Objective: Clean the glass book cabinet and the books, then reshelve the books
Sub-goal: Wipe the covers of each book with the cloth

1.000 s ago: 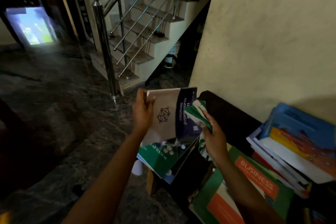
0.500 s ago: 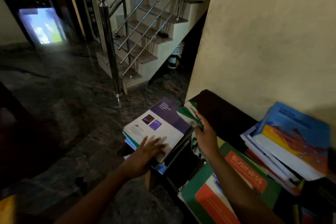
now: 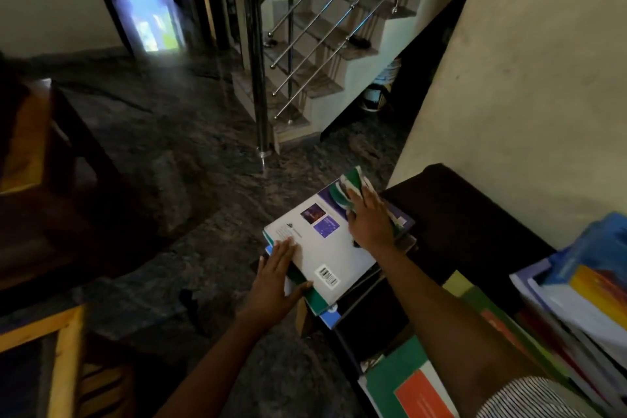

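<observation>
- The left hand point(image 3: 278, 278) lies flat on the near corner of the white-and-purple book point(image 3: 325, 248), fingers straight and together, gripping nothing.
- The right hand point(image 3: 369, 220) presses a green-and-white cloth point(image 3: 347, 188) onto the book's far purple end, fingers laid nearly straight over it.
- That book tops a stack of three visible covers: a green-edged book point(image 3: 314, 302) under it, then a blue book point(image 3: 330, 317).
- The stack sits at the left end of a dark cabinet top point(image 3: 458, 231) against the wall.
- To the right a leaning book pile point(image 3: 576, 299); nearer, one green-and-orange book point(image 3: 407, 390).
- Behind stands a steel stair railing point(image 3: 254, 44), with one bucket point(image 3: 380, 88) under the stairs.
</observation>
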